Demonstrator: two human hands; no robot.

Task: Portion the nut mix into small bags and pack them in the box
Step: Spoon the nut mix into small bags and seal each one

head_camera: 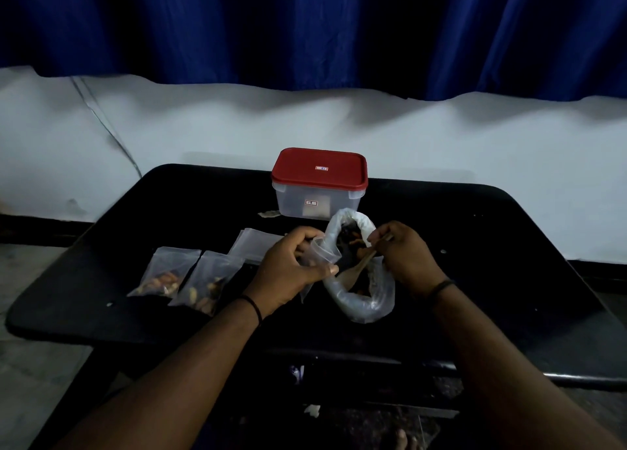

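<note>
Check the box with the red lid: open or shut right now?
Shut. The red lid sits flat and square on the clear box at the table's far edge; neither hand touches it.

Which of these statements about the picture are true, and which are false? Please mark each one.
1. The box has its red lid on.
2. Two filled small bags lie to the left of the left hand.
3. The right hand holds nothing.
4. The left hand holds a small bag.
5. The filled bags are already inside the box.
1. True: the box has its red lid on.
2. True: two filled small bags lie on the table, left of the left hand.
3. False: the right hand holds a spoon at the large bag of nut mix.
4. True: it grips a small bag.
5. False: they lie on the table.
</note>
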